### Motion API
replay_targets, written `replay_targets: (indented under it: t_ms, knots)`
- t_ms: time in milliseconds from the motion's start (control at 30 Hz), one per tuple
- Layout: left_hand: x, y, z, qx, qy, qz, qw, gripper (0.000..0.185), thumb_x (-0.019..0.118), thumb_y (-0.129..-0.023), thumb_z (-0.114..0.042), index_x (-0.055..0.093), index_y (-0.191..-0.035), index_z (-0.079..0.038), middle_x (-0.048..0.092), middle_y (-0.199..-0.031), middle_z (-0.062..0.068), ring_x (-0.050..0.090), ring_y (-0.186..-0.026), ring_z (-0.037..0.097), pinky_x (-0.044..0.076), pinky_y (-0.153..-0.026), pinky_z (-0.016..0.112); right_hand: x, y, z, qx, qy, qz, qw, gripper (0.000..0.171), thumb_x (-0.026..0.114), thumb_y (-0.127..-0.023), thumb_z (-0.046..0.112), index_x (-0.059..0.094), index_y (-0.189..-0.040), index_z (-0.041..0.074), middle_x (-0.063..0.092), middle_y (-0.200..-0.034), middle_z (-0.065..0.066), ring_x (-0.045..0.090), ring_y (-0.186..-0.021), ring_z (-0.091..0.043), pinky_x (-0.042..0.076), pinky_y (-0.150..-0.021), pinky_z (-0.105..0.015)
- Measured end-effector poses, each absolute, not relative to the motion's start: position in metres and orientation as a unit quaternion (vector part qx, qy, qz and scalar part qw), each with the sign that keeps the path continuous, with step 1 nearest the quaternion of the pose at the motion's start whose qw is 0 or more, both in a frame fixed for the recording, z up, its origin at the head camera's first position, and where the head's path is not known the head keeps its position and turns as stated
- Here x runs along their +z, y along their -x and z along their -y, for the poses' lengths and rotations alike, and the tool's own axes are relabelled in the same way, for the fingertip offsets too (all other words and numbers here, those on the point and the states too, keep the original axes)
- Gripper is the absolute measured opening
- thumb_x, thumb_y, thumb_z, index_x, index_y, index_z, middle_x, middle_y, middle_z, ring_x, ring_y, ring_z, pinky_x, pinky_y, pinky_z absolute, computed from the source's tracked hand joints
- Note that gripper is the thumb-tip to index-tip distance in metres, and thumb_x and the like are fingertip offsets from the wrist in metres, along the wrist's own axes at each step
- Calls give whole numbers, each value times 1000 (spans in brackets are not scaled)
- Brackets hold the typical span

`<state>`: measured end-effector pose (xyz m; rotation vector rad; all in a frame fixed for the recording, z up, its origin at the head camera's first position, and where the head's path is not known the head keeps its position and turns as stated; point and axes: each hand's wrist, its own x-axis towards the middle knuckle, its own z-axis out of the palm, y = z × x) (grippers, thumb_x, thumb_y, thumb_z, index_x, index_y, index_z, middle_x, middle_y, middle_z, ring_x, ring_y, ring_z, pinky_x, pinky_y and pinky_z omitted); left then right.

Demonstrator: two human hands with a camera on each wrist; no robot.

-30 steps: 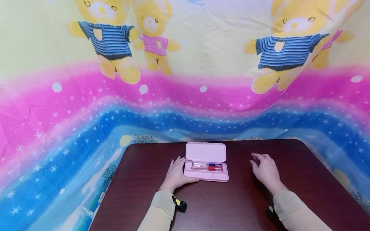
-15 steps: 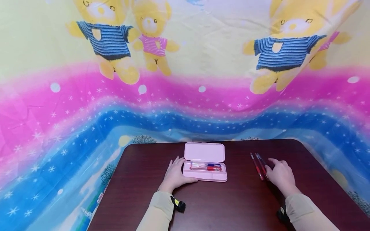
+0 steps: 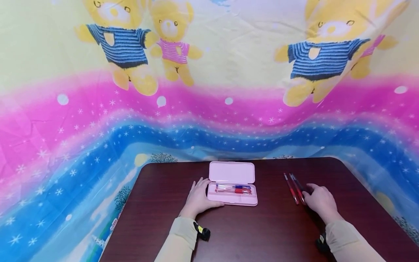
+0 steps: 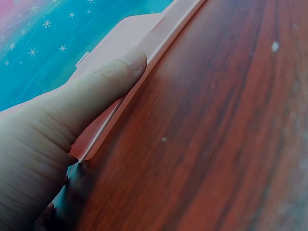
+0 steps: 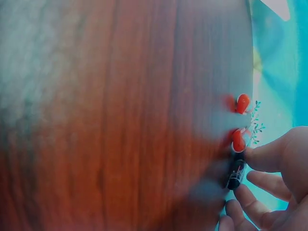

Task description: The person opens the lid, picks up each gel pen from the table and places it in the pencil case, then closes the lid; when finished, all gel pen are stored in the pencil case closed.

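A pink pencil case (image 3: 214,197) lies with its lid up on the table, holding a blue-capped pen (image 3: 242,187) and a red-capped pen (image 3: 243,191). My left hand (image 3: 198,198) grips its left end; in the left wrist view the thumb (image 4: 113,79) presses along the front edge. To the right lie a red pen (image 3: 291,190) and a second red pen (image 5: 238,140), with a black pen (image 5: 236,175) alongside. My right hand (image 3: 320,201) pinches the black pen near its end between thumb and fingers. The hand partly hides that pen in the head view.
The dark wood table (image 3: 255,233) has rounded back corners. A cloth (image 3: 209,109) printed with bears hangs close behind it and along the sides. Black wrist cameras sit on both wrists, over pale sleeves.
My right hand has moved right and toward me, off the loose pens it covered, and its fingers now meet the black pen's near end. The left hand stays on the pencil case.
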<state>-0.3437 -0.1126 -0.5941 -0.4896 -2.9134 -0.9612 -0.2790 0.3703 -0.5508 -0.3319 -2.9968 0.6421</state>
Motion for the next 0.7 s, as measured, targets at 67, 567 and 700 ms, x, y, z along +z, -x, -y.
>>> replay_targets:
  t_ms: [67, 567, 700]
  knots:
    - [-594, 344, 113, -309, 157, 938, 17, 115, 92, -69, -76, 55, -160, -17, 55, -168, 5, 35, -168, 36, 18, -141, 63, -552, 279, -371, 205, 111, 972, 26, 56, 63, -105, 24, 57, -147, -12, 62, -137, -44, 60, -115, -56, 53, -99, -72]
    - [-595, 344, 113, -309, 158, 938, 22, 115, 92, -69, -77, 55, -160, -16, 55, -168, 6, 35, -168, 36, 19, -141, 63, -556, 278, -375, 229, 121, 966, 17, 50, 62, -106, 24, 64, -144, -9, 61, -141, -44, 64, -110, -56, 57, -89, -68]
    - [-596, 344, 112, -308, 158, 938, 21, 115, 92, -69, -77, 55, -160, -17, 55, -168, 6, 35, -168, 36, 19, -141, 63, -560, 277, -377, 232, 124, 965, 19, 49, 63, -107, 24, 65, -143, -8, 62, -140, -43, 64, -111, -57, 57, -89, -68]
